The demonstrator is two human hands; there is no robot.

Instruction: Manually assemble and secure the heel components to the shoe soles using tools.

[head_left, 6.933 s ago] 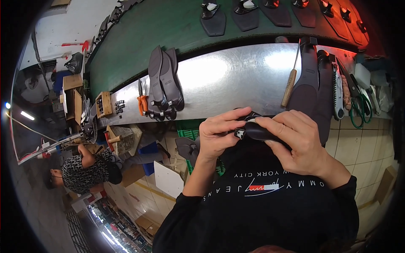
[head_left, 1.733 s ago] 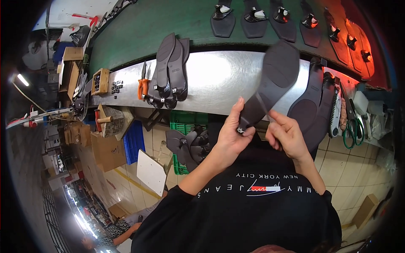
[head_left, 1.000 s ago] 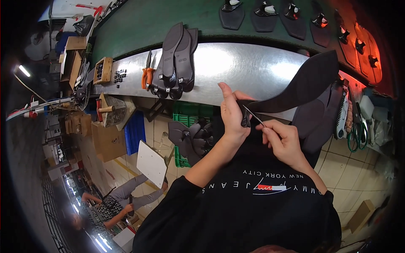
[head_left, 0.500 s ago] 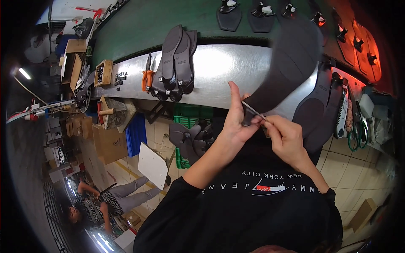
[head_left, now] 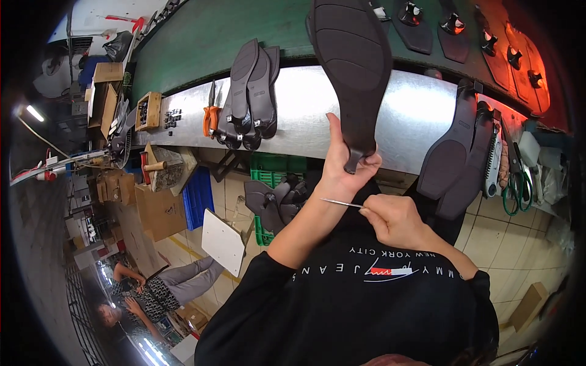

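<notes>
My left hand point(head_left: 343, 174) grips a dark brown shoe sole point(head_left: 355, 67) at its narrow heel end, with the thumb stretched along its side. The broad front part points away over the metal ledge and the green belt, its grooved underside facing me. In my right hand point(head_left: 395, 218) is a thin pointed metal tool point(head_left: 339, 202), pinched between thumb and fingers. Its tip points left, in front of my left wrist and apart from the sole. Whether it is an awl or a slim blade I cannot tell.
On the metal ledge point(head_left: 299, 97) lie stacked soles point(head_left: 259, 91), orange-handled pliers point(head_left: 210, 116), small black pieces point(head_left: 173, 117) and a wooden box point(head_left: 148, 111). More soles point(head_left: 448, 146) and green-handled scissors point(head_left: 519, 192) sit at right. Beyond runs a green belt point(head_left: 274, 30). A person point(head_left: 143, 293) is at lower left.
The sole has swung left and now points straight away from me. My right hand has drawn the tool back from the heel end, toward my body.
</notes>
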